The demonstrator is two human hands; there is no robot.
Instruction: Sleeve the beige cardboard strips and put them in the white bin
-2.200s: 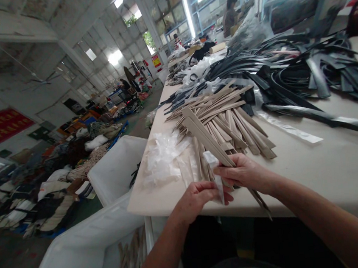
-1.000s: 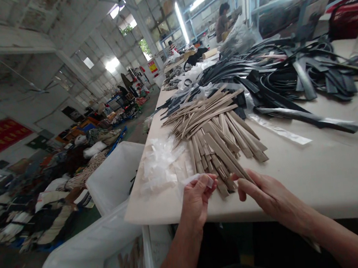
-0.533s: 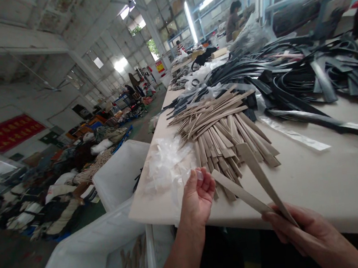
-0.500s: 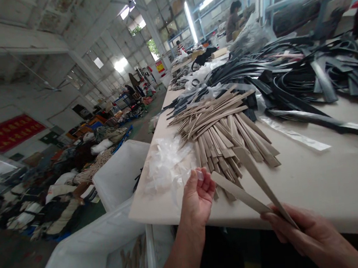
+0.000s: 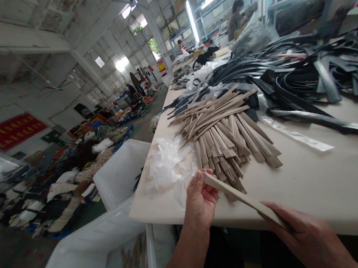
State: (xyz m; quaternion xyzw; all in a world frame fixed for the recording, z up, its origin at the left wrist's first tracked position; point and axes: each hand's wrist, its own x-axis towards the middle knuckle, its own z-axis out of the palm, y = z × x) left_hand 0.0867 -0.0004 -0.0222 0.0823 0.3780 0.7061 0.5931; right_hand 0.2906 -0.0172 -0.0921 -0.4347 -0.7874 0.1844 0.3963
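A beige flat strip stretches between my two hands above the table's front edge. My left hand is closed, thumb and fingers pinching the strip's far end; whether clear plastic is also in the pinch I cannot make out. My right hand grips the near end, its fingers partly hidden behind the strip. Just beyond lies a fanned pile of similar beige strips. Left of that pile, crumpled clear plastic pieces are heaped close to my left hand.
Black strips cover the back and right of the pale table. A flat clear plastic strip lies before them. White bins stand at the left, one holding beige strips. A person is far back.
Two beige lengths that stood apart in a V from my right hand now lie together as one line. My left hand, earlier pinching a clear plastic bit, now meets their far end.
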